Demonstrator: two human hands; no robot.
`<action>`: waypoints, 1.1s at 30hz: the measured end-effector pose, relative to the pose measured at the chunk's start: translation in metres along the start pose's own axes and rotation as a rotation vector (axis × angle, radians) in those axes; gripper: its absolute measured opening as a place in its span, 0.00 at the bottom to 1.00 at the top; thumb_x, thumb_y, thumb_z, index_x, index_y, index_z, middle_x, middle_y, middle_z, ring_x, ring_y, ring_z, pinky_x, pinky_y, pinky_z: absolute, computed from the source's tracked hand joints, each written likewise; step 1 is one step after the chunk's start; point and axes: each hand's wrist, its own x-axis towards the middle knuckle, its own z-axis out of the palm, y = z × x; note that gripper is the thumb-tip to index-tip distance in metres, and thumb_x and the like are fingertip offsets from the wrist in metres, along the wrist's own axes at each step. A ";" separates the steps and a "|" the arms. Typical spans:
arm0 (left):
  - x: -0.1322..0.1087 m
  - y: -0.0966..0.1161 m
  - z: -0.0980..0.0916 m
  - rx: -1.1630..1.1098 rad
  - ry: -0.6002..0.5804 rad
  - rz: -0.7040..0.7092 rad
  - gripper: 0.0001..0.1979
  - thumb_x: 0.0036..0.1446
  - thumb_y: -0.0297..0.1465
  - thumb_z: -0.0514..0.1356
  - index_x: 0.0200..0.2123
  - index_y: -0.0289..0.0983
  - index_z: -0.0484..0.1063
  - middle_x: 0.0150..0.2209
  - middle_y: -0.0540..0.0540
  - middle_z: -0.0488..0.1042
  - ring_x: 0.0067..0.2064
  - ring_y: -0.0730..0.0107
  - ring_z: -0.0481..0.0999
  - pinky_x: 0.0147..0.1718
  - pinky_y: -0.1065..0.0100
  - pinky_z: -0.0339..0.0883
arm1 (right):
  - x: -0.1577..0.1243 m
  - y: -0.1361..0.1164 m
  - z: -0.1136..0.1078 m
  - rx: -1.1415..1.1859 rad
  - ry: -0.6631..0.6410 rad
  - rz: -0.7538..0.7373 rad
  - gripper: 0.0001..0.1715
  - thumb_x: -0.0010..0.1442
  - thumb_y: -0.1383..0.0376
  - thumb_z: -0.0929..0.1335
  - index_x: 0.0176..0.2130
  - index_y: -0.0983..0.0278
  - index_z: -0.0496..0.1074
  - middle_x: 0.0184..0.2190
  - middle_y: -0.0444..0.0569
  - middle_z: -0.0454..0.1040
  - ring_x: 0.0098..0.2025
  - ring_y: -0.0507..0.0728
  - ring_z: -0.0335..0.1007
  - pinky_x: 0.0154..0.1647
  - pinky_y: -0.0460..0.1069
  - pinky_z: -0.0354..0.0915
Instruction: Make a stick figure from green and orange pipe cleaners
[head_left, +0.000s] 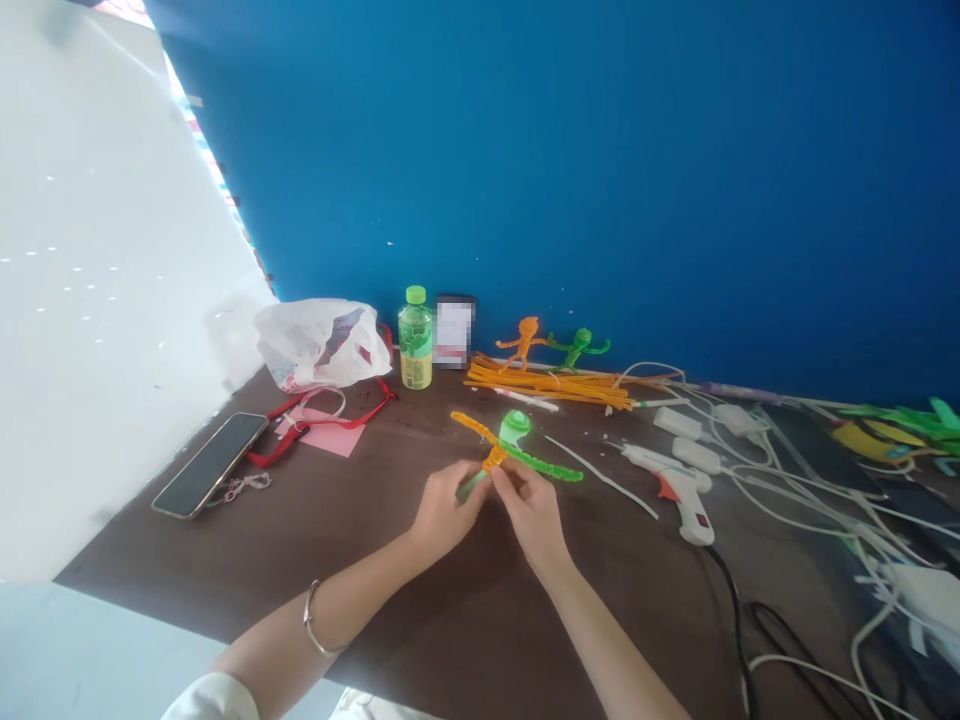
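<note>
A phone (210, 466) lies by the left edge of the desk (315, 550); a white bag (300, 345) half hides its contents — mid-desk, the left hand (444, 512) closes its fingers round a fuzzy figure (496, 457), covering its lower end, the right hand (534, 512) pinching its orange middle; rightward, a glue gun (675, 480), then tangled cables (829, 518) running out of view

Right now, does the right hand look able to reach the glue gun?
Probably yes: only a thin white stem lies between the right hand and the glue gun, though that hand would likely need to release the figure.
</note>
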 end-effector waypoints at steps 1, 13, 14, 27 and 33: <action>0.000 0.000 -0.001 0.071 0.000 0.033 0.08 0.49 0.36 0.58 0.28 0.37 0.71 0.29 0.47 0.71 0.32 0.69 0.67 0.36 0.70 0.57 | 0.000 0.001 -0.001 -0.028 0.008 -0.007 0.12 0.50 0.57 0.67 0.31 0.63 0.73 0.30 0.47 0.74 0.35 0.58 0.69 0.39 0.52 0.64; 0.009 0.001 -0.016 -0.932 -0.644 -0.648 0.12 0.46 0.29 0.59 0.18 0.34 0.57 0.16 0.58 0.41 0.16 0.84 0.43 0.18 0.74 0.46 | 0.003 -0.010 -0.014 -0.026 -0.240 -0.121 0.11 0.50 0.58 0.68 0.32 0.61 0.75 0.34 0.49 0.72 0.40 0.57 0.67 0.43 0.51 0.63; 0.008 0.001 -0.018 -0.982 -0.683 -0.699 0.12 0.45 0.29 0.58 0.18 0.34 0.56 0.16 0.58 0.41 0.16 0.84 0.42 0.17 0.75 0.44 | 0.001 -0.010 -0.012 0.001 -0.273 -0.093 0.12 0.51 0.57 0.67 0.33 0.61 0.75 0.36 0.49 0.73 0.41 0.58 0.67 0.44 0.52 0.62; -0.003 -0.001 0.002 0.107 -0.014 0.056 0.10 0.52 0.39 0.55 0.31 0.38 0.69 0.30 0.47 0.70 0.33 0.69 0.66 0.37 0.69 0.57 | -0.006 0.004 0.002 -0.136 0.128 -0.057 0.12 0.51 0.57 0.67 0.29 0.63 0.73 0.30 0.51 0.74 0.32 0.58 0.69 0.34 0.52 0.65; 0.002 0.002 0.000 -0.210 -0.110 -0.098 0.15 0.53 0.40 0.53 0.26 0.34 0.68 0.19 0.51 0.64 0.24 0.74 0.64 0.30 0.70 0.57 | -0.005 0.009 0.000 -0.294 0.146 -0.316 0.10 0.55 0.61 0.64 0.31 0.63 0.72 0.30 0.50 0.73 0.34 0.57 0.69 0.35 0.51 0.65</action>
